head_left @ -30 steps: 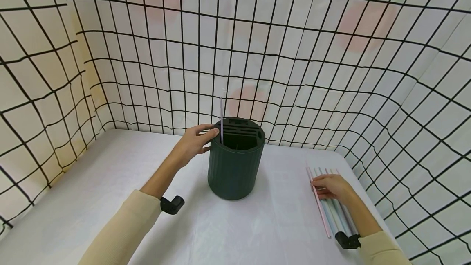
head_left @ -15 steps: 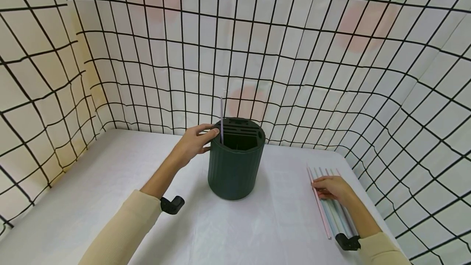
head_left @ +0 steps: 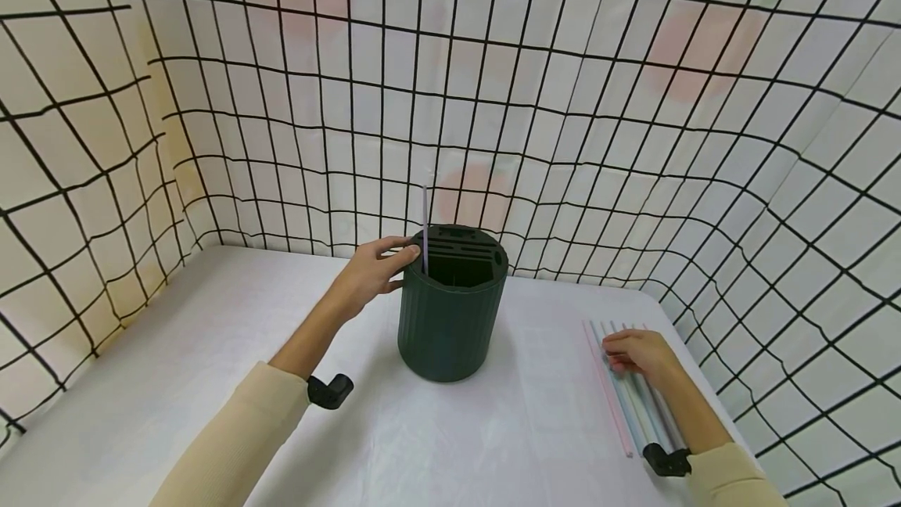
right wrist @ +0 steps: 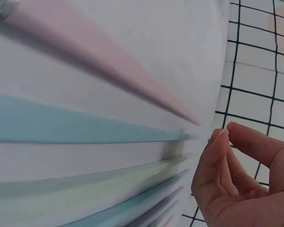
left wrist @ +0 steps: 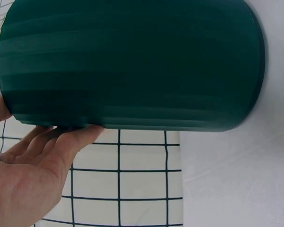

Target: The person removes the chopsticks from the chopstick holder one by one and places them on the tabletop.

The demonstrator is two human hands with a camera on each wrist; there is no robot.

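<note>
A dark green ribbed pen holder [head_left: 446,335] stands upright mid-table, with one lilac straw [head_left: 425,217] rising from its left side. My left hand [head_left: 369,268] holds the holder's upper left side, thumb at the rim; in the left wrist view its fingertips press the ribbed wall [left wrist: 132,61]. Several pastel straws lie side by side at the right. The outermost, a pink straw [head_left: 608,393], lies apart from my fingers. Over the blue straw [right wrist: 61,125] and its neighbours hovers my right hand [head_left: 637,352], fingers curled and thumb meeting the index fingertip, with nothing visible between them.
A black wire grid [head_left: 464,84] rises behind the white table [head_left: 535,429] and along both sides. The straws lie close to its right side. A black wrist camera [head_left: 329,392] is strapped to the left wrist, and another sits over the straws' near ends.
My right hand has let go of the pink straw and shifted slightly right and away from it. The pink straw's far end now lies a little farther left. The left hand and holder stay put.
</note>
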